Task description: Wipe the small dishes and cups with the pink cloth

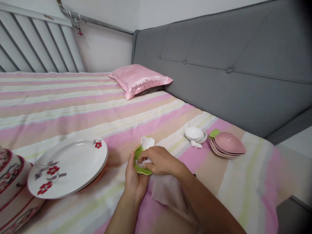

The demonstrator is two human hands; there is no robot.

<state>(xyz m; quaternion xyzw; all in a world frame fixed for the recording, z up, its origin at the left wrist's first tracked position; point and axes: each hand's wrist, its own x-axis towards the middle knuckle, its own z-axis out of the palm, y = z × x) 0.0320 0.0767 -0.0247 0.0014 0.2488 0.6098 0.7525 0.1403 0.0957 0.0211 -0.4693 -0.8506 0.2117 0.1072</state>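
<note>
A small leaf-shaped dish (pixel 148 142), green at one end and white at the other, rests in my left hand (pixel 136 183), whose thumb lies along its rim. My right hand (pixel 163 160) presses a pale pinkish cloth (pixel 168 192) into the green part of the dish, fingers pinched on the fabric. The rest of the cloth hangs below my right wrist toward the bedspread. Right of my hands sit a stack of small white dishes (pixel 193 133) with a crumpled white scrap (pixel 196 144) against it, and a stack of pink fruit-shaped bowls (pixel 230 142) with a green leaf tip.
White plates with red flowers (pixel 70 165) lie stacked at left, beside several patterned bowls (pixel 14 191). A pink satin pillow (pixel 141 78) is near the grey headboard (pixel 219 48). Everything stands on a striped bedspread (pixel 80 113); a radiator (pixel 36 42) is behind.
</note>
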